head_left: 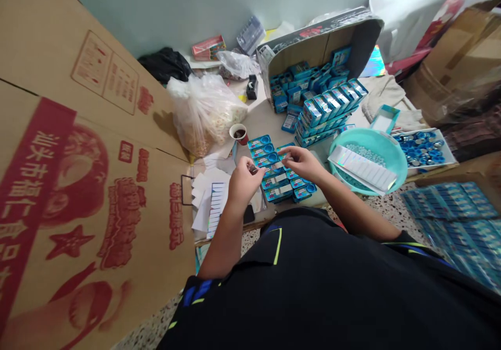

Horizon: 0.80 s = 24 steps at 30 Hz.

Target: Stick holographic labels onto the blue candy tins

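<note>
Here, over the rows of small, blue, printed rectangular boxes (267,160) on the pale table (259,119), the left hand (242,181) and right hand (304,163) curl their fingers, any grip impossible to tell.

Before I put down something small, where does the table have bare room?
The table looks bare between the bag, the open carton and the rows of blue boxes. It is crowded around the left hand and right hand, and rightward, at the stack and basin.
</note>
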Available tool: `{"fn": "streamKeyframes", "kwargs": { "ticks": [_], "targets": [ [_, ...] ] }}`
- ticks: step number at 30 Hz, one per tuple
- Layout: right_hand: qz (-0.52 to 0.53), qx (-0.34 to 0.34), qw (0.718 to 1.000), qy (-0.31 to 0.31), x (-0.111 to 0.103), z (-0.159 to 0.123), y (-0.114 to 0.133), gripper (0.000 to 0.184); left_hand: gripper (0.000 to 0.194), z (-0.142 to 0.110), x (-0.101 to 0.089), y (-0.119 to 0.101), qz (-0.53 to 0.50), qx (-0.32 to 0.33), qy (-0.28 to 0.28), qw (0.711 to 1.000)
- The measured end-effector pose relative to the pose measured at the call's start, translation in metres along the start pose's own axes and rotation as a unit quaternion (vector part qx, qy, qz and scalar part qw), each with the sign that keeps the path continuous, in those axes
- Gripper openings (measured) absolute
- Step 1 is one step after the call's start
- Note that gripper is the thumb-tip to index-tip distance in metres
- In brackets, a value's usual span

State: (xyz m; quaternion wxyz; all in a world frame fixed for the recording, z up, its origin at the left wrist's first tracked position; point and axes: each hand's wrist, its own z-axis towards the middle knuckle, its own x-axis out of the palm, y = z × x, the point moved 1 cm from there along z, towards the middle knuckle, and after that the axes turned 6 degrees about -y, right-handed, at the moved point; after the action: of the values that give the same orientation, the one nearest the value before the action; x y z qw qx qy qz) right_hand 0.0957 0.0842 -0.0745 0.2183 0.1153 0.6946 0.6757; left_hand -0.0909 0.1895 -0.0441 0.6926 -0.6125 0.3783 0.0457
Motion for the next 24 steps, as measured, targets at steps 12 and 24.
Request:
{"fn": "streamKeyframes", "kwargs": {
  "ticks": [12, 24],
  "targets": [
    [0.156, -0.053, 0.986, 0.006, -0.004, -0.009, 0.026, 0.027, 0.036, 0.003, -0.027, -0.023, -0.128, -0.003, 0.006, 0.992],
    [0.081, -0.045, 0.995, 0.024, 0.007, -0.010, 0.019, 0.033, 0.040, 0.007, -0.004, -0.007, -0.180, -0.036, 0.105, 0.977]
  ]
}}
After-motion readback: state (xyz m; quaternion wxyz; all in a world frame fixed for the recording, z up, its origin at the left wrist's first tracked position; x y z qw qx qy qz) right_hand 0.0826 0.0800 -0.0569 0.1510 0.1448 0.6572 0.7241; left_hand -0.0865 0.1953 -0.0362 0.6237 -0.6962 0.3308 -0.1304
